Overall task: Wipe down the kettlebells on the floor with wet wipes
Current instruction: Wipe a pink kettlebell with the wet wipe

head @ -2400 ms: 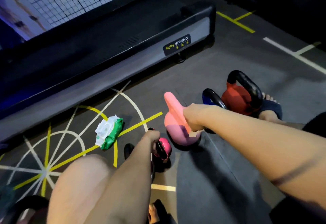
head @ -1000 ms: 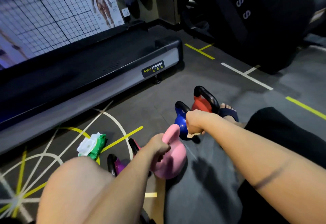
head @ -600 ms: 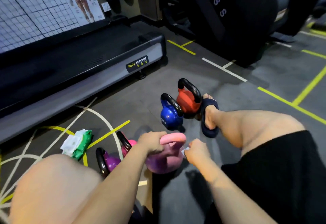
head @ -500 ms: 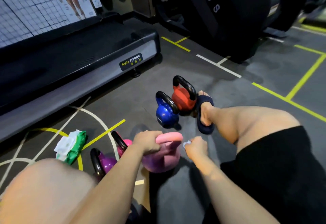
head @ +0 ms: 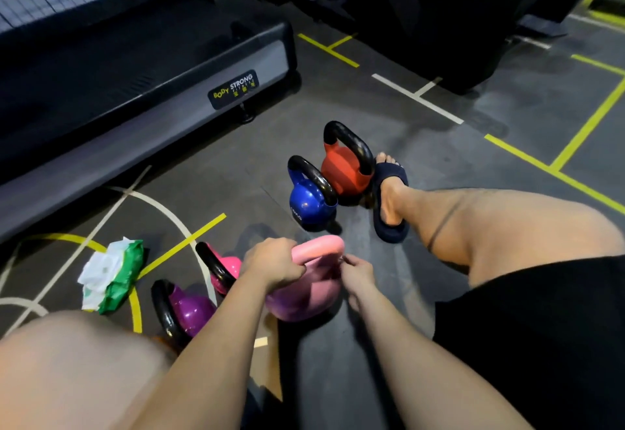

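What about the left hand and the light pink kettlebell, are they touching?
Touching. The head view shows the left hand with its fingers curled round the handle of the light pink kettlebell, with no gap between them.

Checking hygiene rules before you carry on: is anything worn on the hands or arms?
No gloves: the left hand and right hand are bare. The left forearm and right forearm are bare too, with no sleeves, watch or wristband in view as far up as the frame shows.
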Motion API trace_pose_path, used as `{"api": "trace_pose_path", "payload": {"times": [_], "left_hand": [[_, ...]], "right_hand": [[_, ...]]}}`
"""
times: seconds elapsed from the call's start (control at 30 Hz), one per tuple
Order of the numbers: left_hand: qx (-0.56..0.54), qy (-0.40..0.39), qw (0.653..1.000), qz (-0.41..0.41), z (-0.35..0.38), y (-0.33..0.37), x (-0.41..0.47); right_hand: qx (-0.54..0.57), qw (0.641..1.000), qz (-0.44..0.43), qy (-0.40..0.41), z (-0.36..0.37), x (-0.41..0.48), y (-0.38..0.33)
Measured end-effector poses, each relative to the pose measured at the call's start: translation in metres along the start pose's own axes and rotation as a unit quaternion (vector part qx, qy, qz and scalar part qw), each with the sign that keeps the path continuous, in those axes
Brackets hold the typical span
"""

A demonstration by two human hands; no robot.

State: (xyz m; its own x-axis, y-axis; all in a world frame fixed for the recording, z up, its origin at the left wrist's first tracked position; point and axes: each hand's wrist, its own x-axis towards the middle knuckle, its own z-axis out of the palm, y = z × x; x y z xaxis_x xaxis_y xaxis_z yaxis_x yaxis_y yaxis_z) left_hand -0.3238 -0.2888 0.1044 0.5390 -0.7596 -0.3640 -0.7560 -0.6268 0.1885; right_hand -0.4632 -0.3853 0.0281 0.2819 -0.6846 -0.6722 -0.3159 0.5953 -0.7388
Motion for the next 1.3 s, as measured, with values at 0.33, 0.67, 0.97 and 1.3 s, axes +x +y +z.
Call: {"api": "trace_pose_path", "payload": {"times": [0.33, 0.67, 0.97, 1.3], "left_hand": [[0.002, 0.013, 0.999, -0.034, 0.001, 0.012, -0.005], [0.021, 0.035, 0.998, -0.052, -0.009, 0.019, -0.019], [-0.071, 0.085, 0.992, -0.06, 0.008, -0.005, -0.039], [-0.121, -0.017, 0.991, -0.058, 0.006, -0.031, -0.067]], "right_hand": [[0.027, 1.0, -0.005, 0.005, 0.001, 0.003, -0.004], [0.068, 0.989, -0.106, 0.078, -0.002, -0.022, -0.036], [-0.121, 0.98, -0.129, 0.093, -0.001, -0.044, -0.044], [-0.447, 0.84, -0.306, -0.031, -0.007, -0.092, -0.069]]}}
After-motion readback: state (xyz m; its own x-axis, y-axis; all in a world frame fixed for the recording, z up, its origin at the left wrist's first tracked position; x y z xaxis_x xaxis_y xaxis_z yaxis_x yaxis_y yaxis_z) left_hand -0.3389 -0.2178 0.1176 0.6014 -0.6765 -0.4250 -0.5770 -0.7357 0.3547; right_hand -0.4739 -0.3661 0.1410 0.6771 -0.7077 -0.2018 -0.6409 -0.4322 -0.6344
